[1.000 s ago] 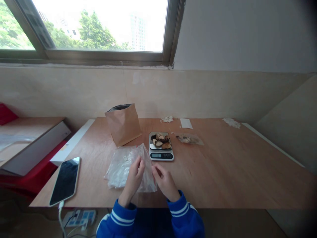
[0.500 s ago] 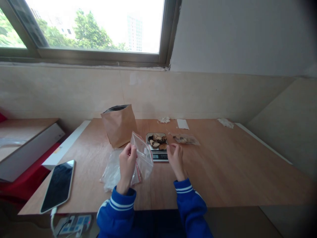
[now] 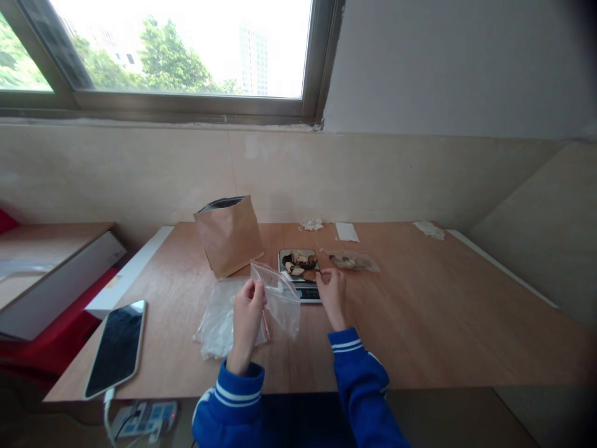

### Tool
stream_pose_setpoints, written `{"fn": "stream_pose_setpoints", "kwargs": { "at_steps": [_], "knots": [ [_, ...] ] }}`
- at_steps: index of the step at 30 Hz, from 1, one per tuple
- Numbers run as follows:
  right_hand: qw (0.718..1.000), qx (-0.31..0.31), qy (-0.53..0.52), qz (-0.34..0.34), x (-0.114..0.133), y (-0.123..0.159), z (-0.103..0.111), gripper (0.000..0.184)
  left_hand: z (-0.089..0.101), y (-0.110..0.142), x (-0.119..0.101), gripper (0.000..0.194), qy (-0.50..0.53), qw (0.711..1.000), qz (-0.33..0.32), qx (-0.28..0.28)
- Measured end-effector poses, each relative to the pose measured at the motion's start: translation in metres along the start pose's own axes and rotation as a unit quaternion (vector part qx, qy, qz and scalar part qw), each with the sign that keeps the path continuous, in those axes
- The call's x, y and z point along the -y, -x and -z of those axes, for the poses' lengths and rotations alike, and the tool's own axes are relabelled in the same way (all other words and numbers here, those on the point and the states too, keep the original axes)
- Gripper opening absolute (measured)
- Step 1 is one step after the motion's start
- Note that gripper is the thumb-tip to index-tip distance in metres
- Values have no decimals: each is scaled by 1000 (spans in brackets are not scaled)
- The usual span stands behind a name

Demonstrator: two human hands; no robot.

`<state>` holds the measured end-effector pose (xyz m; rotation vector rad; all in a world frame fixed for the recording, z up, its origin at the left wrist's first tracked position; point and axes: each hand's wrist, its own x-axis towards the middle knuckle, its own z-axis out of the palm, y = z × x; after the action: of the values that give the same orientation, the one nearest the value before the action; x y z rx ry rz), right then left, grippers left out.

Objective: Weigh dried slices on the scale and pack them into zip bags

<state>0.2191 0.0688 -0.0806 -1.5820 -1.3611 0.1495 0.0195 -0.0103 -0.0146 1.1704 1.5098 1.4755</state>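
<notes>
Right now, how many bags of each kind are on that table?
Paper bag: 1
Clear bag held up in the left hand: 1
Filled clear bag past the scale: 1
Pile of clear bags: too crumpled to count
Total: 3 plus the pile

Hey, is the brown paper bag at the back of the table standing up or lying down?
Standing up. The brown paper bag rests on its base on the table, its mouth open at the top.

I have only the one head view; it sits above the tabletop's (image 3: pixel 420 323) near edge, facing forward and down toward the far edge, wall and window (image 3: pixel 177 50); both hands sit close below, centre frame.
</notes>
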Motion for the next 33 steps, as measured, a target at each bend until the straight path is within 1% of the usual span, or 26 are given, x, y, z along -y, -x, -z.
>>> {"fn": "stream_pose_setpoints", "kwargs": {
  "at_steps": [3, 7, 10, 12, 15, 17, 20, 22, 25, 28, 30, 33],
  "knots": [
    [997, -16, -74, 13, 35, -3, 24, 17, -2, 2, 2, 39, -6, 1000, 1, 6],
    [984, 17, -176, 18, 93, -4, 56, 17, -6, 5, 2, 39, -30, 999, -2, 15],
    [980, 37, -189, 47, 122, 0, 65, 15, -7, 5, 1, 38, -42, 999, -8, 16],
    [980, 61, -177, 69, 131, 5, 65, 15, -8, 5, 1, 39, -43, 999, -14, 14],
    [975, 119, -157, 99, 128, 10, 59, 19, -7, 4, 3, 40, -32, 999, -19, 15],
    [972, 142, -162, 93, 118, 8, 54, 25, -6, 6, 5, 41, -26, 999, -11, 22],
    [974, 127, -175, 62, 94, -2, 43, 33, -4, 8, 8, 41, -22, 999, -1, 34],
    [976, 129, -162, 69, 75, -8, 31, 32, -3, 8, 10, 40, -17, 999, -8, 42],
    [974, 159, -135, 92, 52, -8, 11, 27, -3, 9, 12, 39, -20, 998, -43, 39],
    [973, 162, -137, 92, 42, -2, -2, 29, -2, 10, 14, 37, -26, 997, -67, 32],
    [970, 160, -155, 99, 41, 0, -4, 31, -1, 11, 14, 36, -22, 996, -79, 28],
    [971, 144, -150, 122, 41, -3, -4, 32, 1, 15, 11, 36, 1, 996, -94, 0]
  ]
}}
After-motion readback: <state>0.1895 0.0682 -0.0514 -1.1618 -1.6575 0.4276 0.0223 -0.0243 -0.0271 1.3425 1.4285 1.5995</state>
